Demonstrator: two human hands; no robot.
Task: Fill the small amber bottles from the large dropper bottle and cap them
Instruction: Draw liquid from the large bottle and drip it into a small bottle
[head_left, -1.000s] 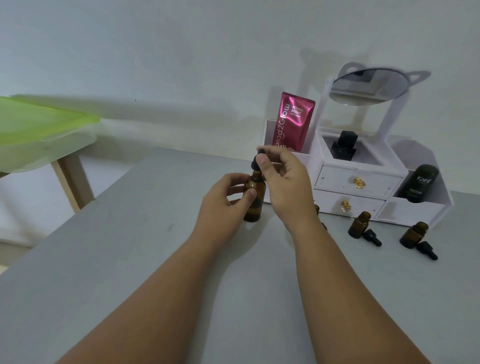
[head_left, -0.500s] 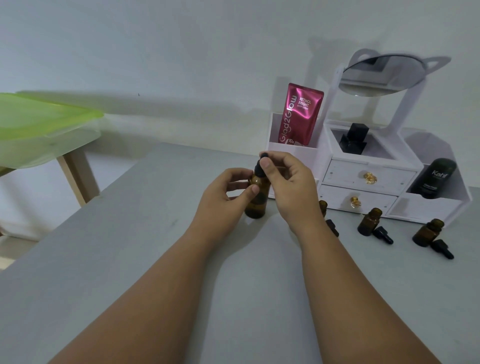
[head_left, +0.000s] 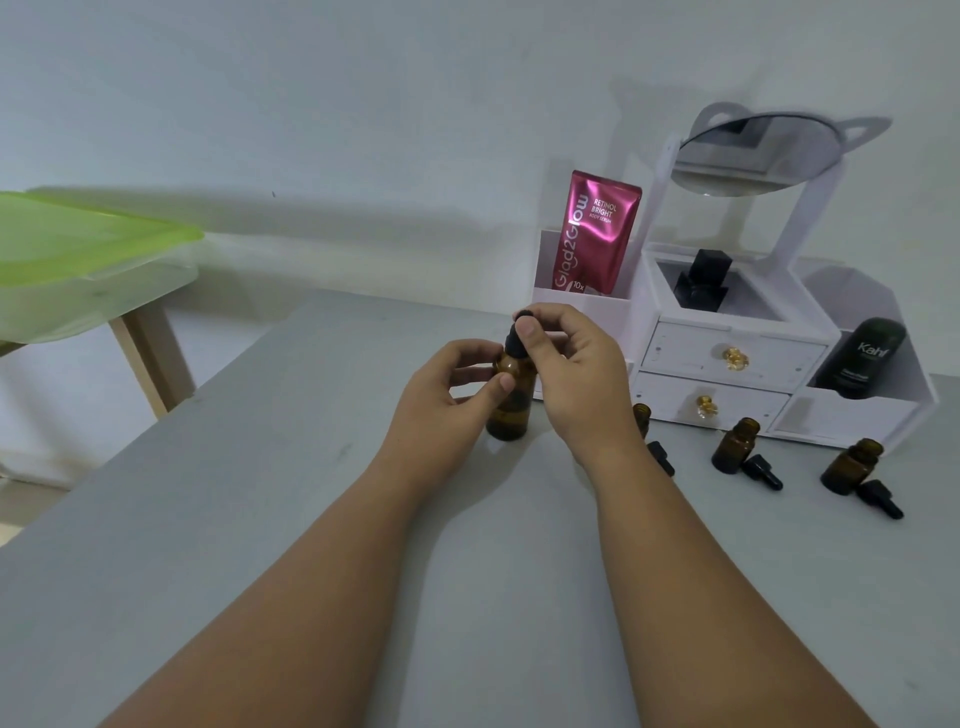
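Observation:
The large amber dropper bottle (head_left: 511, 402) stands upright on the grey table (head_left: 311, 467) at centre. My left hand (head_left: 447, 395) grips its body from the left. My right hand (head_left: 566, 369) pinches its black dropper cap (head_left: 516, 340) from the right. Three small amber bottles stand open in front of the organizer: one (head_left: 642, 415) partly hidden behind my right wrist, one (head_left: 733, 446) in the middle, one (head_left: 852, 465) at the right. A black dropper cap lies beside each: (head_left: 661, 457), (head_left: 761, 471), (head_left: 879, 499).
A white cosmetic organizer (head_left: 727, 358) with two drawers and a tilted mirror (head_left: 763, 150) stands at the back right against the wall. It holds a pink serum sachet (head_left: 595, 234), a black cube bottle (head_left: 701, 280) and a dark Kahf bottle (head_left: 862, 358). A green-lidded container (head_left: 78, 260) sits at the left.
The bottle has come down from raised to standing on the table, both hands still on it. The view has shifted slightly; the small bottles have not moved.

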